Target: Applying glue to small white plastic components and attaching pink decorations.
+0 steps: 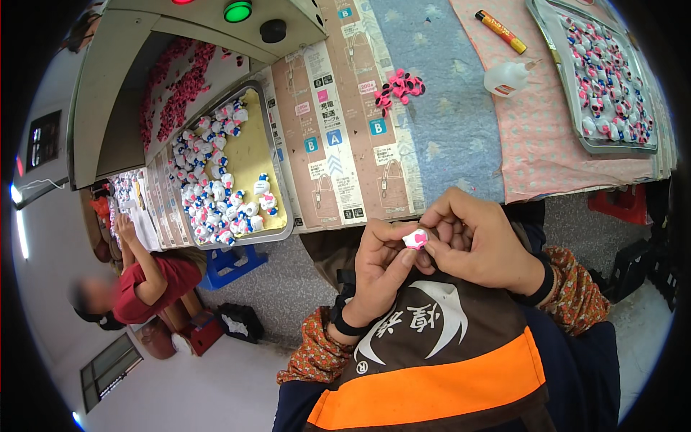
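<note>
Just past the table's near edge, in front of my apron, a small white-and-pink toy piece (416, 239) is pinched between the fingertips of both hands. My left hand (380, 265) grips it with thumb and forefinger from the left. From the right, my right hand (484, 241) has its thumb and curled fingers against the same piece. Further up the table lies a small pile of pink-and-black parts (398, 91). A metal tray (282, 209) to the left holds many white-and-blue pieces on a yellowish liner. At the far right, another tray (576, 108) is filled with white-and-pink pieces.
A white squeeze bottle (505, 78) and a yellow-orange tube (502, 32) lie near the right tray. At upper left, a boxy machine (115, 79) with coloured buttons has pink parts spread inside. A person in red (162, 284) sits at left. Stools (232, 266) stand below the table.
</note>
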Available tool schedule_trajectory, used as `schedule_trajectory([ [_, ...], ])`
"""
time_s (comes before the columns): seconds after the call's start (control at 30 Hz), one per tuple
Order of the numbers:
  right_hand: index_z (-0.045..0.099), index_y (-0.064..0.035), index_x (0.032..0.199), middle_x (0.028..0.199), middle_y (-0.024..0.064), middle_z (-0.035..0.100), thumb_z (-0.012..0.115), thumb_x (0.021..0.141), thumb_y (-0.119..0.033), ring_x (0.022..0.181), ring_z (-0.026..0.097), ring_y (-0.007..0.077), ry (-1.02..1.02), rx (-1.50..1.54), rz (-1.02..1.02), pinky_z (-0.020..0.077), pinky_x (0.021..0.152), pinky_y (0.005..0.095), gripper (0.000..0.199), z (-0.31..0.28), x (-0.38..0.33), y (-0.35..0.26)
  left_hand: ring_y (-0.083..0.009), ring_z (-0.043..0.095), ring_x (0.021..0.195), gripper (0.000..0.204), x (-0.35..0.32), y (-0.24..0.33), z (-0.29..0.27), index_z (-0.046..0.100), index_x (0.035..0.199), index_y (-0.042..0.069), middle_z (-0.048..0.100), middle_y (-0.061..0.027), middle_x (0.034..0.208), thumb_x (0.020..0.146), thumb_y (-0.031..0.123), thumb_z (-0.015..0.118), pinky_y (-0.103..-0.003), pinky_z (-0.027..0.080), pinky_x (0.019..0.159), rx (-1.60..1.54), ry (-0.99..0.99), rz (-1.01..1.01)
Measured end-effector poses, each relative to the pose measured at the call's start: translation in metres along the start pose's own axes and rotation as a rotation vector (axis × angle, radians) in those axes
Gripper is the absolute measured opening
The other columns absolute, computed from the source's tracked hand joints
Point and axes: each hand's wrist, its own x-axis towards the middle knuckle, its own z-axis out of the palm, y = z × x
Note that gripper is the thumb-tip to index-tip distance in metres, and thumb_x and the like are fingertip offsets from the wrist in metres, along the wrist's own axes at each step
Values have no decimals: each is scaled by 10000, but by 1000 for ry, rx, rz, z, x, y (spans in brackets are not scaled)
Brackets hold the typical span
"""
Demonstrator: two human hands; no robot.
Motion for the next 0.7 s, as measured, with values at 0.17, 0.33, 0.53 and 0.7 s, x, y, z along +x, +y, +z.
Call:
schedule_trajectory([
  [0.17,598,-19,895,661,-56,545,696,876,-33,558,463,-21,-41,69,-10,350,472,182,100,-3,-2,7,-142,622,931,285,-2,2,1,436,1296,11,593,-143,1140,1017,19,495,-313,571,808,20,-24,-54],
  [0.33,607,-15,882,697,-33,600,697,872,-28,596,506,-19,-98,92,-22,383,504,169,91,-7,-2,0,-143,621,927,279,-3,0,-2,433,1299,5,592,-126,1101,1029,43,497,-317,568,811,29,-46,-69],
  [0.53,623,-7,837,719,-19,635,716,838,-14,619,542,-12,-105,124,24,405,515,171,94,-8,-4,4,-146,616,917,252,-4,-2,-2,434,1279,-2,570,-134,1131,1039,56,485,-312,564,811,79,-57,-43],
  [0.7,634,-4,818,695,-15,631,736,803,-3,618,547,-10,-68,181,-12,412,511,179,102,-3,-4,14,-146,614,911,243,-4,-4,-1,436,1272,4,560,-133,1115,1040,57,483,-310,557,803,90,-74,-23],
])
